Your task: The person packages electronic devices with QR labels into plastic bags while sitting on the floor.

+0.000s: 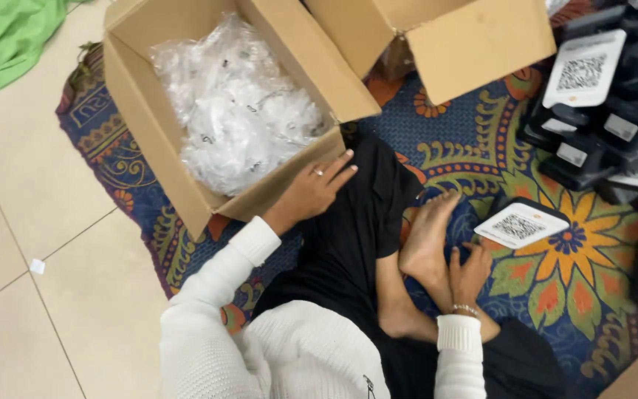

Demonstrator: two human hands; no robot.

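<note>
From the head camera, looking down, a person in a white knitted sweater sits cross-legged on a patterned rug [481, 148] laid over pale floor tiles. The left hand [317, 188] rests against the near wall of an open cardboard box [179, 162], fingers stretched out almost straight and close together, gripping nothing; a ring shows on one finger. The box is filled with clear plastic bags [234, 103], crumpled and heaped to about its rim. The right hand [470, 270] lies low beside the person's bare foot [426, 240], fingers loosely curled and holding nothing, its fingertips near a small black device with a white square-patterned face [522, 222] that lies flat on the rug. The foot sits between the two hands and covers part of the rug. A second cardboard box [474, 41] stands behind, one flap hanging over the first box's far corner. On the right, a pile of similar black devices [607, 125] is stacked, well apart from the left hand. A green cloth [1, 37] lies at the top left on the tiles.
</note>
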